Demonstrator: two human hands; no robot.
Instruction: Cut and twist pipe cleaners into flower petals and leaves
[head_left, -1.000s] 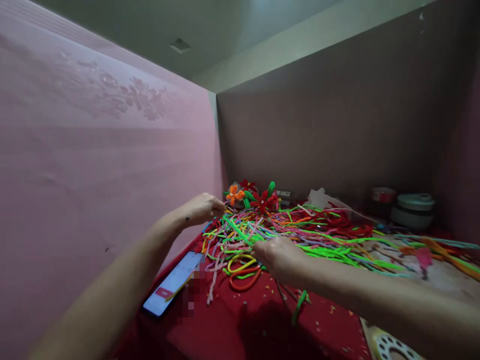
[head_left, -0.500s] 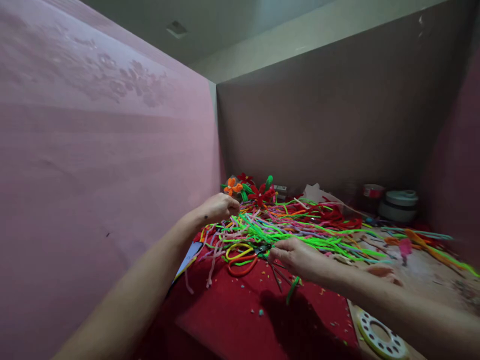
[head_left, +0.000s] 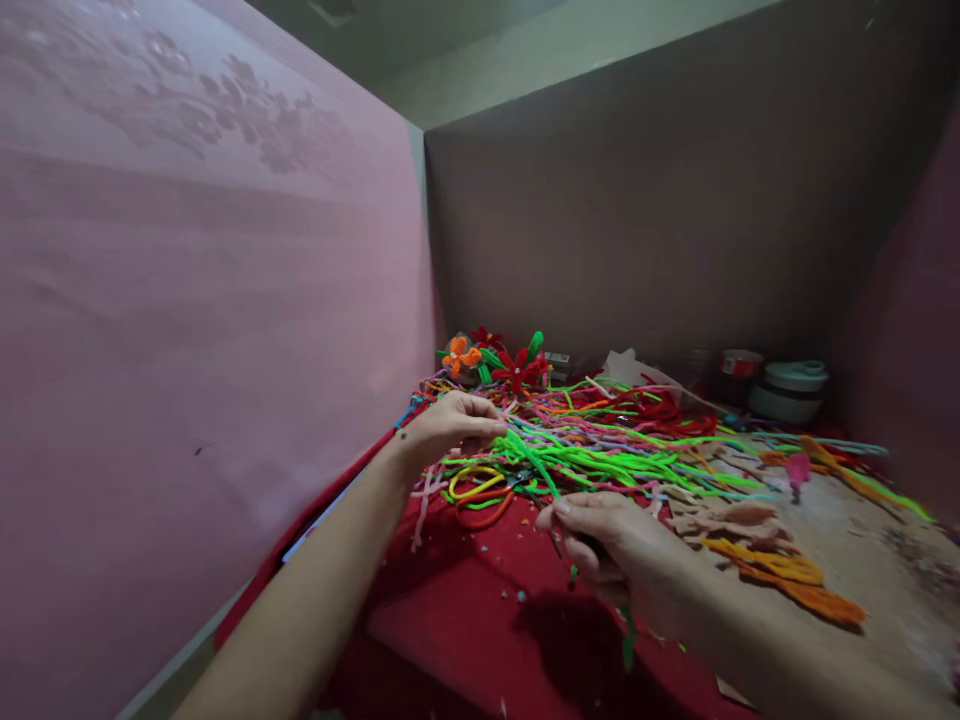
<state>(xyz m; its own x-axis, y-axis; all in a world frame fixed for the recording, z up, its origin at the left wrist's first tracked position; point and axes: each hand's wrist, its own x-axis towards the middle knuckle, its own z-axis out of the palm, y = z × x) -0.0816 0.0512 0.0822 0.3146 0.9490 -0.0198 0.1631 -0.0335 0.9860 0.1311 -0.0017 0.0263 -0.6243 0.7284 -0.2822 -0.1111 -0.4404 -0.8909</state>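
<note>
A green pipe cleaner [head_left: 536, 463] stretches between my two hands. My left hand [head_left: 450, 425] pinches its upper end between thumb and fingertips. The lower end runs into the closed fingers of my right hand [head_left: 604, 540]. Dark thin stems and short green bits also stick out below the right hand; what else lies within its curled fingers is hidden. Between and below the hands lie scissors [head_left: 480, 515] with yellow and orange-red handles. Behind them spreads a heap of bright green pipe cleaners [head_left: 622, 460] mixed with pink, purple and orange ones.
Orange [head_left: 459, 356] and red pipe-cleaner flowers [head_left: 517, 371] stand at the back. A lidded pot [head_left: 791, 390] and a red-labelled container [head_left: 741, 362] are at the back right. Orange pipe cleaners [head_left: 795, 580] lie right. A pink panel [head_left: 225, 330] rises left; red cloth [head_left: 465, 620] covers the front.
My right hand has come back toward me from near the scissors, with its fingers now curled. My left hand has moved right, and a green pipe cleaner now spans both hands. The view has tilted down.
</note>
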